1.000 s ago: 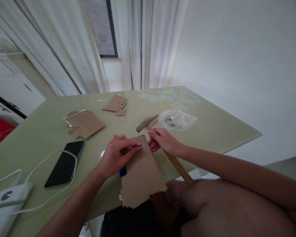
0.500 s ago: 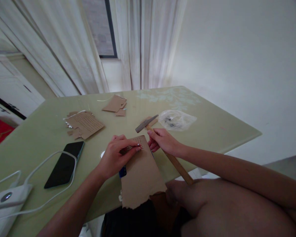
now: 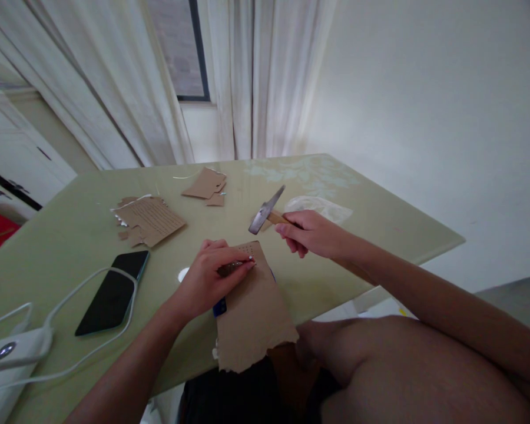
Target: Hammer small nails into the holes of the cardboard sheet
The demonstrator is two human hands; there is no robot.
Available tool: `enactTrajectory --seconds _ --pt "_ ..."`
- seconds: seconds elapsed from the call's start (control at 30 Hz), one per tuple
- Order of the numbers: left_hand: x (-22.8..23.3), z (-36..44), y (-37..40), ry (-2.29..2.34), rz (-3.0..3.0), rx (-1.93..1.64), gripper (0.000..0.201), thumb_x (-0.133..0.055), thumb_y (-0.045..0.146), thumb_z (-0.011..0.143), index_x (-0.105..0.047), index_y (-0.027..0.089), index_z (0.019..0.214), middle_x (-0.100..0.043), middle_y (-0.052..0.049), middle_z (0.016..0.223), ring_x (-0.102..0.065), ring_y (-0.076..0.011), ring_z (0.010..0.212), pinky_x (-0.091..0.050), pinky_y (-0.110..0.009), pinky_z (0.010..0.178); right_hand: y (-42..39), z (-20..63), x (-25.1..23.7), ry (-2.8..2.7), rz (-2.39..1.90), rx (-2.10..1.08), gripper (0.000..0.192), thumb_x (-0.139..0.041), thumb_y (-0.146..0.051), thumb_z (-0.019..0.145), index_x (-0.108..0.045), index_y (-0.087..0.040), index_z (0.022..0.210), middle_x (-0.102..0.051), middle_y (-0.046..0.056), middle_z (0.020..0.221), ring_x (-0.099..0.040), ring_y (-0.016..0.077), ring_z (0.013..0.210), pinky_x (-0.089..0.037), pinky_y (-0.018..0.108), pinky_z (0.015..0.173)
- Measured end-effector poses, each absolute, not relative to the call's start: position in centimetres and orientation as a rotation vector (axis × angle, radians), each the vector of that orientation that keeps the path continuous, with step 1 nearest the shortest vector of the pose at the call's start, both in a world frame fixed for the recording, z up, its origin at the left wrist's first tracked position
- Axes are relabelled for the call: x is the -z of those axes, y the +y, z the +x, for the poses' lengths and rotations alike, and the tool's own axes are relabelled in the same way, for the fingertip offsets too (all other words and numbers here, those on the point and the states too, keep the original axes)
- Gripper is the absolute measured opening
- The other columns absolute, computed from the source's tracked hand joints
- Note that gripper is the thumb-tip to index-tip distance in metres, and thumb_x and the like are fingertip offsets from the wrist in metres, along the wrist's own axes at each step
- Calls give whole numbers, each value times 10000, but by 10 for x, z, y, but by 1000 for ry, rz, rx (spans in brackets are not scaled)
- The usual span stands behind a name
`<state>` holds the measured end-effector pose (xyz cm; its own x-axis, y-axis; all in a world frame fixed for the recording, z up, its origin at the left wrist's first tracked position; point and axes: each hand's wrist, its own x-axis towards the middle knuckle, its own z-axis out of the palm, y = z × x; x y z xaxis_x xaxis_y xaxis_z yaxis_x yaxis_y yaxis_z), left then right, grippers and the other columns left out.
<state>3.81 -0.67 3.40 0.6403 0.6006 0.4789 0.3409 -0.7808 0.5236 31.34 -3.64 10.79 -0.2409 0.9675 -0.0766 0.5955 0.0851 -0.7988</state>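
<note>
My left hand (image 3: 209, 277) pinches a small nail against the far end of the cardboard sheet (image 3: 251, 312), which lies on the worktop (image 3: 70, 247) and overhangs its near edge. My right hand (image 3: 311, 232) grips the hammer (image 3: 267, 211), raised above the cardboard.

No text, label, brand or number can be read anywhere.

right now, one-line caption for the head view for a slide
Right hand raises hammer; left hand pinches nail on cardboard.
</note>
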Motion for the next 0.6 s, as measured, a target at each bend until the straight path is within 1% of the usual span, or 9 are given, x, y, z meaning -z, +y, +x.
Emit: enactTrajectory --seconds 0.03,0.1,0.2,0.3,0.47,0.6 --pt "-35 39 -7 746 2475 -913 141 -703 311 1039 -824 253 997 -786 9 777 -610 -174 726 -370 -384 780 -40 317 -119 -2037 -1525 -915 395 -558 -401 1112 -554 -208 767 -639 -28 617 -564 109 489 -414 244 537" --pt "-36 41 -7 748 2472 -906 142 -703 303 1039 -826 259 984 -793 12 793 -617 -176 740 -365 -382 786 -46 321 -138 -2278 -1490 -661 400 -578 -425 1100 -542 -209 765 -576 -37 613 -523 117 539 -354 268 588" --pt "-35 41 -7 746 2470 -900 135 -708 299 1036 -830 269 986 -796 16 800 -627 -179 749 -368 -377 795 -54 317 -150 -2441 -1461 -394 387 -573 -424 1110 -566 -201 794 -509 -37 641 -476 132 592 -286 299 629" --pt "-34 41 -7 748 2464 -902 130 -710 304 1034 -829 264 1000 -804 11 814 -631 -181 754 -369 -380 803 -58 308 -149 -2475 -1501 -326 396 -554 -424 1129 -588 -194 809 -474 -37 634 -464 141 598 -251 316 634" --pt "-32 40 -7 740 2488 -893 155 -704 292 1033 -815 256 931 -759 16 740 -605 -184 740 -345 -380 782 -60 299 -147 -2566 -1555 -212 423 -571 -444 1125 -632 -188 794 -521 -10 642 -442 156 600 -208 339 631" --pt "-32 41 -8 740 2462 -893 111 -710 292 1035 -811 262 1002 -808 15 856 -636 -183 788 -360 -379 821 -63 299 -152 -2453 -1524 -203 399 -568 -441 1127 -615 -201 812 -493 -26 618 -434 157 585 -228 338 635"
